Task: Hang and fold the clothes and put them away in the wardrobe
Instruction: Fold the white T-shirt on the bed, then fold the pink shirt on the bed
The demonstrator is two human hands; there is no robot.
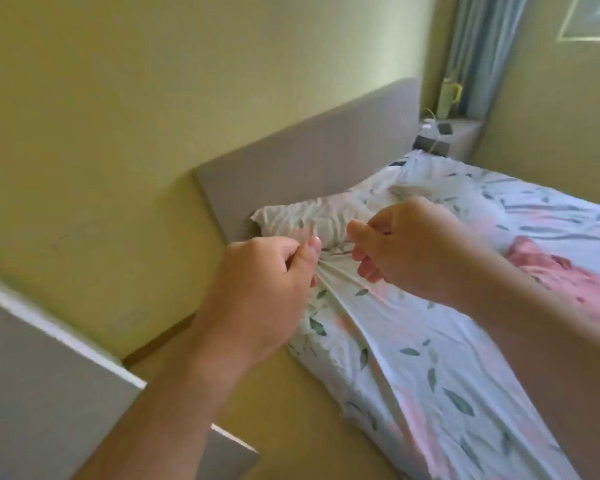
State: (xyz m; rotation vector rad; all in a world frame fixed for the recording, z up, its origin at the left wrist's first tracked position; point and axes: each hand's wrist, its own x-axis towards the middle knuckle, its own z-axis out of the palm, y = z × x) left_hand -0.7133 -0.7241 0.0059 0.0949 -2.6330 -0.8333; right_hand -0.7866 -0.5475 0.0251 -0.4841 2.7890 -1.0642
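Both arms reach forward over the bed's point(430, 393) near corner by the headboard point(309, 157). The left hand point(260, 289) is curled, fingers point(310, 249) pinching a gathered fold of the sheet point(340, 271). The right hand point(406, 247), just beside it, is curled too, fingers closed on the same fold. A pink garment point(561, 275) lies at the bed's right edge.

Both bare forearms reach forward, left hand point(264, 282) and right hand point(409, 247) curled into loose fists close together, thumbs pressed to forefingers in a pinch, knuckles up, wrists slightly bent.
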